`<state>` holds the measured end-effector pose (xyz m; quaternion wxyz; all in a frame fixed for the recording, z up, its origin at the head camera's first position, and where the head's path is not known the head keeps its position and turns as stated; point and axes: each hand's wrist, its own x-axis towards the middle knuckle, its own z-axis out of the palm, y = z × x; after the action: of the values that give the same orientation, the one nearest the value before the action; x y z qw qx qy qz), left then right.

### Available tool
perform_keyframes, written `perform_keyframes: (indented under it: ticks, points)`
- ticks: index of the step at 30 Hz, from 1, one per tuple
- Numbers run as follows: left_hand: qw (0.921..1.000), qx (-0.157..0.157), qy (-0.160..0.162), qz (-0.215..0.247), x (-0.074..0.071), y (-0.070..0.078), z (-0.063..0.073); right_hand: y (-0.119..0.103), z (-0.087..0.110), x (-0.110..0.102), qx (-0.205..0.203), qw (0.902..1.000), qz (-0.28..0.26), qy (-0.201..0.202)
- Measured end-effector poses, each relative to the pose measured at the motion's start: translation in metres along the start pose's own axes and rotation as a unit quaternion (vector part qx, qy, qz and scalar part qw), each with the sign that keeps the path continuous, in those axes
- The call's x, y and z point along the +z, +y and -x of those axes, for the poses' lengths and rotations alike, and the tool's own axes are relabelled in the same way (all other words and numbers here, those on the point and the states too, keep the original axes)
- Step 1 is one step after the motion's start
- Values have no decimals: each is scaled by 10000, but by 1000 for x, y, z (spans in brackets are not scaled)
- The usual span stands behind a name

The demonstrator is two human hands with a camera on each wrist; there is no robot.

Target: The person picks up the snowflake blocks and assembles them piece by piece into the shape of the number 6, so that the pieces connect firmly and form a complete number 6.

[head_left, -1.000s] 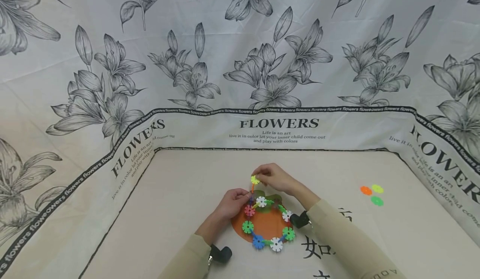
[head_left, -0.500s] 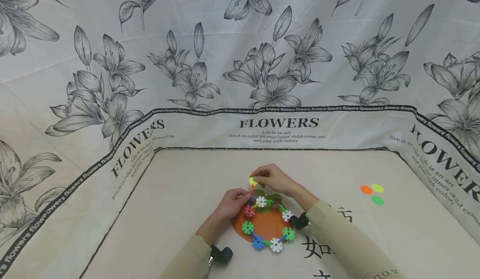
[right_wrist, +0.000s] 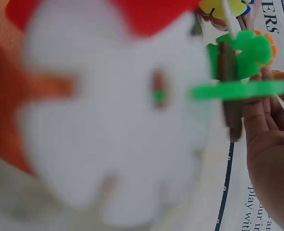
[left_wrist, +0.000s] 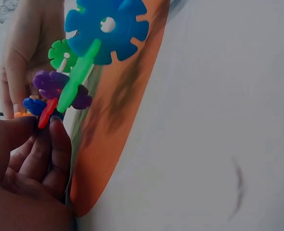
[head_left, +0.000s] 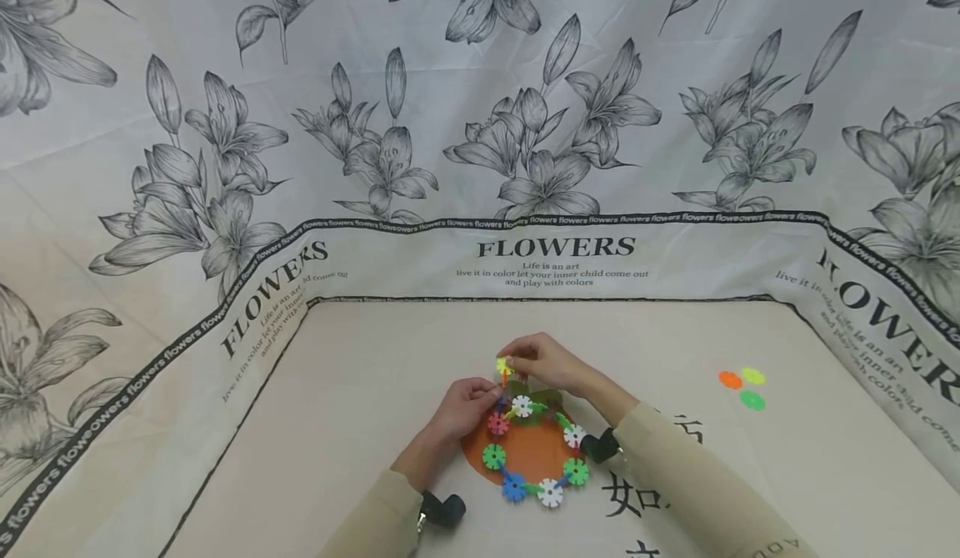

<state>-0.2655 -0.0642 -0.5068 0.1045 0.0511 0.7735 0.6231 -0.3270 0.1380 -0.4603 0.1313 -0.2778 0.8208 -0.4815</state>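
Note:
A ring of slotted plastic snowflake discs [head_left: 551, 493] joined edge to edge, in white, green, blue, red and other colours, is between the hands in the head view. At its upper left, the left hand [head_left: 463, 408] pinches the chain; the left wrist view shows thumb and fingers at a red disc [left_wrist: 47, 113]. The right hand [head_left: 553, 364] pinches a yellow disc [head_left: 504, 366] just above an upright orange disc [head_left: 505, 380]. Whether these two are slotted together cannot be told. A large blue disc [left_wrist: 127, 29] and a blurred white disc [right_wrist: 118, 144] fill the wrist views.
Beneath the ring lies an orange fruit-shaped mat [head_left: 534, 451] with green leaves. To the right lie a loose orange disc [head_left: 731, 379], yellow disc [head_left: 753, 376] and green disc [head_left: 752, 400]. Flower-printed cloth [head_left: 555, 266] walls the table on its back and sides.
The right hand and its yellow disc have moved slightly down and left, nearer the left hand. The left hand keeps its hold, and the ring has barely shifted.

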Motion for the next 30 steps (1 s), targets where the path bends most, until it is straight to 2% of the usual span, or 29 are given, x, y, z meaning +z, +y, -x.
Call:
perform_keyframes:
  ticks: [3, 8, 15, 19, 26, 30]
  points:
    - [10000, -54, -68, -46, 1, 1, 0, 0, 4, -4, 37, 9999, 126, -13]
    - [9998, -156, -128, -60, 2, 3, 0, 0, 18, -21, 103, 9983, 521, 257]
    - [9998, -171, -57, 30, 3, 6, 1, -4, 56, -52, 284, 9932, 1027, 462]
    - [9998, -165, -42, 63, 2, 6, 1, 2, 81, -67, 391, 9880, 1398, 532]
    - [9997, -235, -16, 79, 2, 3, 2, 22, 123, -82, 928, 9779, 1860, 235]
    - [9997, -210, -10, 113, 0, -1, 2, 30, 140, -86, 1146, 9734, 1980, 112]
